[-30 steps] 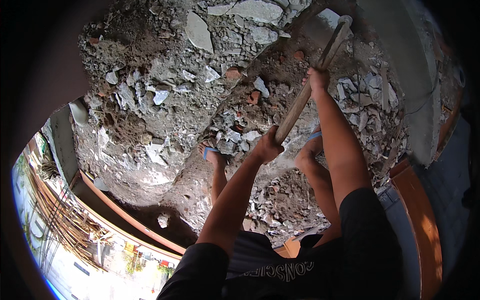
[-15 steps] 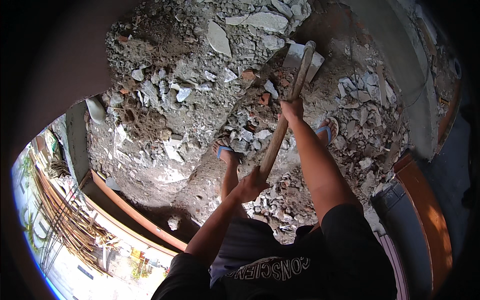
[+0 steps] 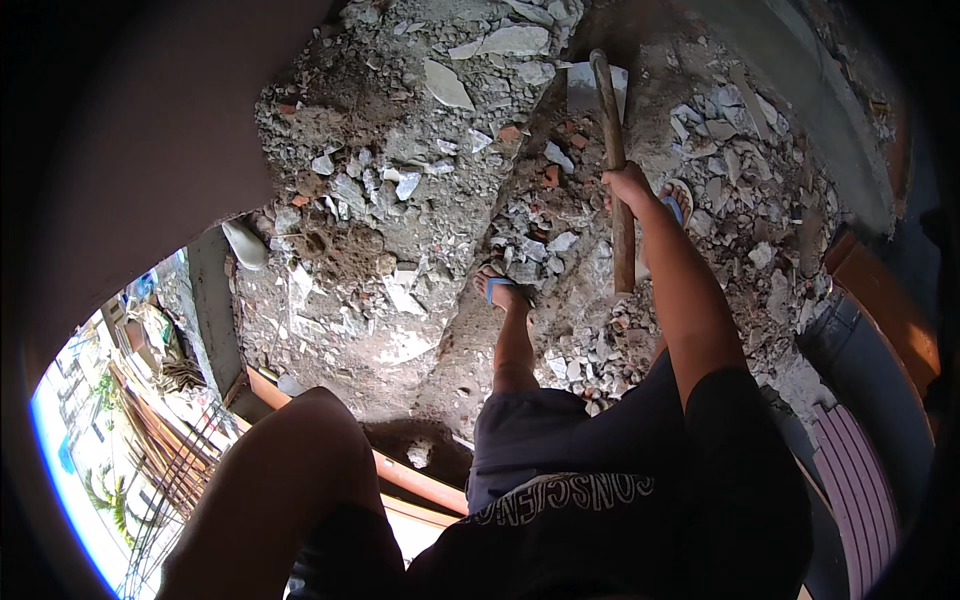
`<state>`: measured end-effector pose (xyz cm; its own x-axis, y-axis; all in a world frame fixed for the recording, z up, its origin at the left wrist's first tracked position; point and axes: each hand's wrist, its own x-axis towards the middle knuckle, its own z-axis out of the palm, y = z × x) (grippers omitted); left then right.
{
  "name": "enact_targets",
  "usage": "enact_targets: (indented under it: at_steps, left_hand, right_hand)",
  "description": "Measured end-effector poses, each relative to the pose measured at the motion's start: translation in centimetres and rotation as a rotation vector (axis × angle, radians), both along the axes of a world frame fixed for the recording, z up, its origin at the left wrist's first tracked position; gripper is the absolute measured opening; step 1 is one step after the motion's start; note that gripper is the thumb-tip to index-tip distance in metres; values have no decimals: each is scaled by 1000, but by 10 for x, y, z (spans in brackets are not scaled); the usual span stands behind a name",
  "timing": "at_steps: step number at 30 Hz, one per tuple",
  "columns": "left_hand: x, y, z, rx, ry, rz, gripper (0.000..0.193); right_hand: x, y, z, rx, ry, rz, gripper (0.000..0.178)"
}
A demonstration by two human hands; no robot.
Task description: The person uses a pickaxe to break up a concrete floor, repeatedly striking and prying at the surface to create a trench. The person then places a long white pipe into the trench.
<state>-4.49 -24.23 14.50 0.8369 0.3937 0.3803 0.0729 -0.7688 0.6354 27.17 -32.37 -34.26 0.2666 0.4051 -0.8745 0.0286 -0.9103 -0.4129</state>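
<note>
My right hand [image 3: 628,188] is wrapped round the wooden handle of a hoe [image 3: 613,125]. The handle stands nearly along my line of view, its free end just past my hand. Its broad grey metal blade [image 3: 582,95] rests against the dirt at the far end of a rubble trench. My left arm [image 3: 285,480] is bent and raised close in front of me at the lower left. The left hand itself lies outside the picture, away from the hoe.
My feet, in blue-strapped flip-flops [image 3: 500,288], stand among broken concrete and brick. A larger slab piece [image 3: 448,84] lies at the upper left, and a rubble heap [image 3: 735,125] at the right. A wall edge [image 3: 215,300] and rusty bars [image 3: 180,450] are at the left.
My left hand has let go of the hoe handle and left the picture as that arm bent upward. The hoe handle has swung more upright, with my right hand still on it.
</note>
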Motion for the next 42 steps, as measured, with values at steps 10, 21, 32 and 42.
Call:
enact_targets:
  at_steps: [10, 21, 32, 42]
  left_hand:
    - [36, -29, -4, 28, 54, -80, 59]
    - [75, -66, -82, -191, 111, -202, 60]
    - [67, -48, -70, -72, 86, -250, 62]
    - [14, -35, 10, 131, 71, 32, 63]
  right_hand:
    - [-29, -41, -41, 34, -284, 137, 55]
    - [-17, -51, -42, 53, -160, 290, 69]
    - [-20, -40, -22, 31, -232, 147, 54]
    - [-25, -39, -30, 45, -373, 253, 57]
